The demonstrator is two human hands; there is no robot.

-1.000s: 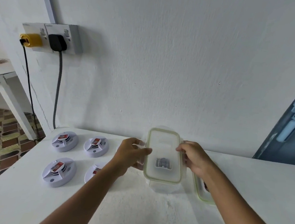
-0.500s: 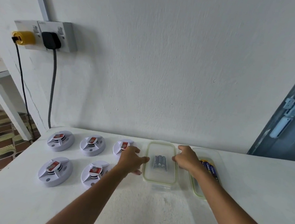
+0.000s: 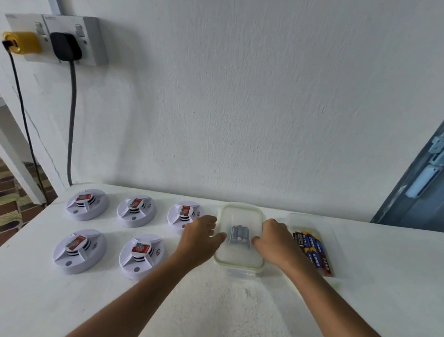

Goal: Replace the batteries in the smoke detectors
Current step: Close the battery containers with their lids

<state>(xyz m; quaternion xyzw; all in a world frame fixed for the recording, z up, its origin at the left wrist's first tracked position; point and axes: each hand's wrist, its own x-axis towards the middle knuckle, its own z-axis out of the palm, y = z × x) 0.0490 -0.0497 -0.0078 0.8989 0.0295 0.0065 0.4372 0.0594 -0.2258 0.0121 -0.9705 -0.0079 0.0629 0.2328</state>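
Note:
Several white round smoke detectors [image 3: 82,250] with red-and-white labels lie in two rows on the left of the white table [image 3: 230,315]. A clear lidded plastic container [image 3: 237,257] stands at the table's middle, with a few grey batteries [image 3: 240,235] visible through its lid. My left hand [image 3: 201,237] rests on the container's left edge and my right hand [image 3: 273,240] on its right edge, thumbs on the lid. To the right stands a second, open container [image 3: 304,221] holding dark blue batteries [image 3: 312,251].
The table butts against a white wall. A double socket [image 3: 74,38] with a yellow plug [image 3: 22,42] and a black plug [image 3: 65,47] hangs upper left, cables trailing down. A grey-blue door [image 3: 438,169] stands at the right. Patterned floor shows at the left.
The lidded container went from tilted up in both hands to flat on the table. My hands stay at its two sides. The open container of blue batteries came into view.

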